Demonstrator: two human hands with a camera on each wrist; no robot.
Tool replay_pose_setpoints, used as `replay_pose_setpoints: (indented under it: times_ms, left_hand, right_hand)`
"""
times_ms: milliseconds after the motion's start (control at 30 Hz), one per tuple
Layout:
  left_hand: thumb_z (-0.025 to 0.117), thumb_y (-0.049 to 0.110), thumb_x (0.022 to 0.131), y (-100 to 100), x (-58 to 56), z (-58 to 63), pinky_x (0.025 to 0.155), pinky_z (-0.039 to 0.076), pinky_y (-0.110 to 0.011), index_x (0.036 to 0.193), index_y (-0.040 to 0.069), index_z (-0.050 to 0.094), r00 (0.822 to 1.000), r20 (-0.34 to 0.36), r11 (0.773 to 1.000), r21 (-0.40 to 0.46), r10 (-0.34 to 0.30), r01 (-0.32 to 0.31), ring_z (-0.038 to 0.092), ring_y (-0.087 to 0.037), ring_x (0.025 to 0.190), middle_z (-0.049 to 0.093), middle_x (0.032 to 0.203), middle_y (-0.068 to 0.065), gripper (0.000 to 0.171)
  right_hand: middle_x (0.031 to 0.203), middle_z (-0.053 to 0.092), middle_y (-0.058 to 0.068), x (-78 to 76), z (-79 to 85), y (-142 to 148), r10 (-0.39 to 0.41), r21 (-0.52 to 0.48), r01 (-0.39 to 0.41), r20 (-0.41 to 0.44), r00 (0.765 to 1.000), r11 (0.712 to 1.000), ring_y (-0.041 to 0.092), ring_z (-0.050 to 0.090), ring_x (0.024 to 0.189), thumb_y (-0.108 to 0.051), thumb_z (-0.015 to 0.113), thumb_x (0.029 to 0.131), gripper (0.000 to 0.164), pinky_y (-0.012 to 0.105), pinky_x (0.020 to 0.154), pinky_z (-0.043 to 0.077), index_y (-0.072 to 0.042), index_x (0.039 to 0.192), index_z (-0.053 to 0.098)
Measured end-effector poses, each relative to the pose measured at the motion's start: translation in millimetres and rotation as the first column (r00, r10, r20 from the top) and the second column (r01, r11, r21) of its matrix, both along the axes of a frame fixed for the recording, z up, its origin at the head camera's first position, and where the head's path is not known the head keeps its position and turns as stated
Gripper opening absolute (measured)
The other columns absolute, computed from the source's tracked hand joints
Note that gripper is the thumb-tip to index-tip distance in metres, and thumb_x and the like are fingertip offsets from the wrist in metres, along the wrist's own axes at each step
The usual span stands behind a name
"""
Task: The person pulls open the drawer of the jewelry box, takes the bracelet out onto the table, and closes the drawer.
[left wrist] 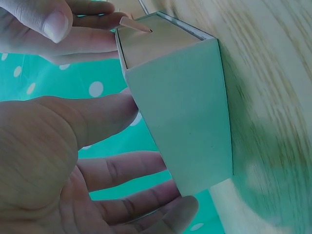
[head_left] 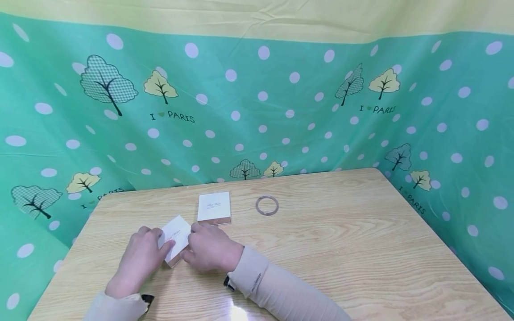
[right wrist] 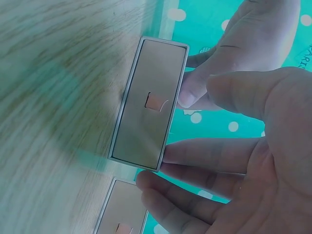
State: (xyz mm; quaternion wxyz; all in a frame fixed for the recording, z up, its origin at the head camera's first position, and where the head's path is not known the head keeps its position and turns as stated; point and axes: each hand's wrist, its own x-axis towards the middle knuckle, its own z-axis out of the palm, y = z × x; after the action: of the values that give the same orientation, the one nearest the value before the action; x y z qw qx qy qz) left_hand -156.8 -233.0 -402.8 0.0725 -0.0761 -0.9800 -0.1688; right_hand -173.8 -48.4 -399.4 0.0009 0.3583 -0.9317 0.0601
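A small white drawer-style box point(head_left: 176, 234) with printed lettering sits tilted on the table. My left hand point(head_left: 140, 256) holds it, thumb on the printed top and fingers round its far side. A pink pull tab point(left wrist: 135, 25) sticks out of the drawer front; the right wrist view shows that tan front point(right wrist: 148, 126) face-on. At the box's right corner is my right hand point(head_left: 213, 247), its fingers touching the edge while its thumb stands apart from the drawer front. Behind it lies a second, similar white box point(head_left: 214, 206), partly seen in the right wrist view.
A thin greyish-purple ring point(head_left: 267, 205) lies flat to the right of the second box. The wooden table point(head_left: 341, 245) reaches back to a green dotted curtain point(head_left: 281, 129) with tree prints. A bright light reflection shows near the table's front edge.
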Motion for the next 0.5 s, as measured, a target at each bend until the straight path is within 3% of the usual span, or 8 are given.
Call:
replay_pose_setpoints:
  times_ms: [233, 500]
  left_hand:
    - [0.072, 0.023, 0.083, 2.1, 1.9, 1.3, 0.064, 0.047, -0.052, 0.096, -0.016, 0.062, 1.000, 0.013, 1.000, -0.011, 0.007, -0.007, 0.055, -0.035, 0.071, 0.055, 0.082, -0.025, 0.042]
    - [0.072, 0.024, 0.083, 4.1, 3.5, 2.7, 0.059, 0.046, -0.047, 0.092, -0.014, 0.063, 0.999, 0.037, 1.000, -0.026, 0.005, -0.004, 0.052, -0.030, 0.068, 0.054, 0.078, -0.021, 0.040]
  right_hand:
    - [0.082, 0.048, -0.007, 0.1, 1.7, 0.7, -0.002, -0.026, 0.002, 0.018, 1.000, 1.000, 0.006, 0.043, 0.069, -0.040, 0.058, 0.092, 0.037, 0.020, 0.054, 0.036, -0.023, 0.059, 0.057]
    - [0.084, 0.048, -0.006, 0.1, -0.2, 1.0, -0.011, -0.041, 0.012, 0.017, 1.000, 0.999, 0.007, 0.042, 0.071, -0.044, 0.058, 0.091, 0.041, 0.019, 0.054, 0.036, -0.024, 0.056, 0.053]
